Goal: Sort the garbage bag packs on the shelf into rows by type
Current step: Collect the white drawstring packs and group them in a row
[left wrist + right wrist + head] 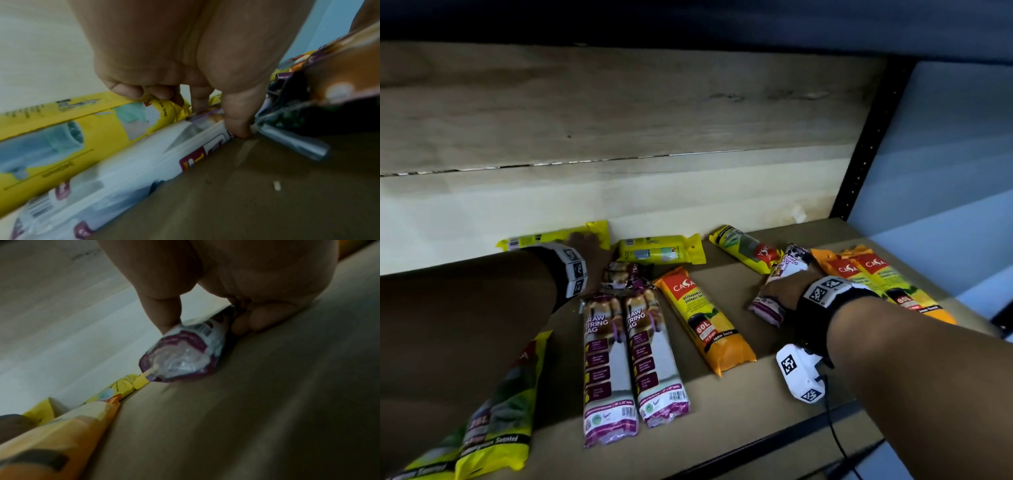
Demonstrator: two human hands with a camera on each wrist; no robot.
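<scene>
Garbage bag packs lie on a brown shelf (739,418). My left hand (587,251) reaches to the back wall. Its thumb (238,120) and forefinger pinch the end of a white-and-purple drawstring pack (127,164), while the other fingers rest on a yellow pack (61,139) behind it. My forearm hides that drawstring pack in the head view. My right hand (784,291) grips another drawstring pack (774,305) by its middle, thumb (164,316) on one side and fingers on the other. Two drawstring packs (630,359) lie side by side at the front.
An orange pack (705,322) lies mid-shelf and two more (876,277) at the right. A second yellow pack (661,250) and a green-and-yellow one (746,248) lie near the back. Lemongrass packs (496,421) sit front left. A black upright (866,144) bounds the right side.
</scene>
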